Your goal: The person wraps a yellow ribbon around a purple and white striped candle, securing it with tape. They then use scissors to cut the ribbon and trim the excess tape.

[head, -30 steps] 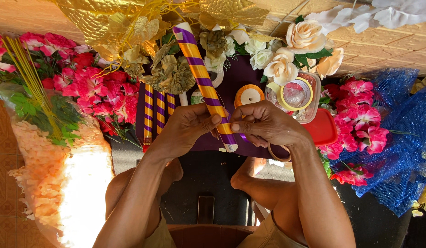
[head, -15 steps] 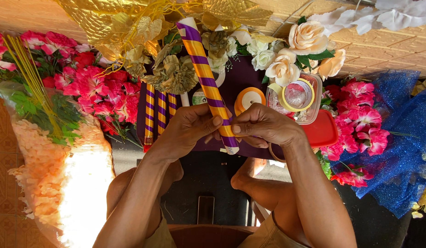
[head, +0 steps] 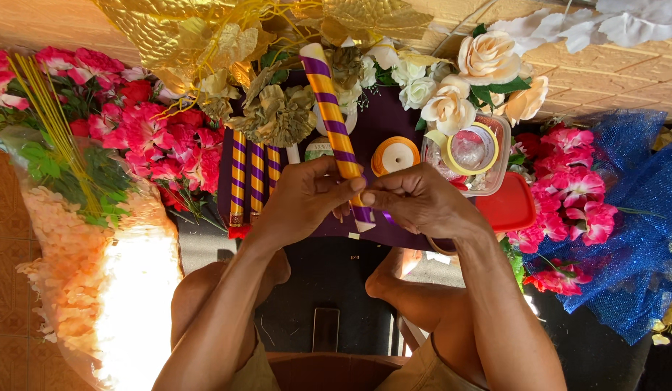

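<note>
Pinching away at centre frame, both hands are working one long stick wrapped in purple and gold spiral bands (head: 334, 123), which is slanting from about 11 o'clock at its far end down to 5 o'clock at its near end. The left hand (head: 301, 203) is gripping the lower part of the stick, its grip pressed together around it with the thumb lying along the side. The right hand (head: 423, 203) is meeting it from 3 o'clock, its grip pressed together on the same lower end, fingertips touching the left thumb; a sliver of purple ribbon is showing just under those fingers. Off at 9 o'clock from the hands, three finished striped sticks (head: 255, 181) are lying side by side on a dark purple cloth (head: 394, 119). Just past the right hand at 12 o'clock, an orange ribbon spool (head: 395, 155) is sitting on that cloth, and at 2 o'clock a clear plastic tub (head: 472, 152) is holding a yellow-rimmed roll. Pink artificial flowers (head: 158, 148) are crowding 10 o'clock, cream roses (head: 488, 58) 1 o'clock, and blue netting (head: 632, 217) is bunching at 3 o'clock.
</note>
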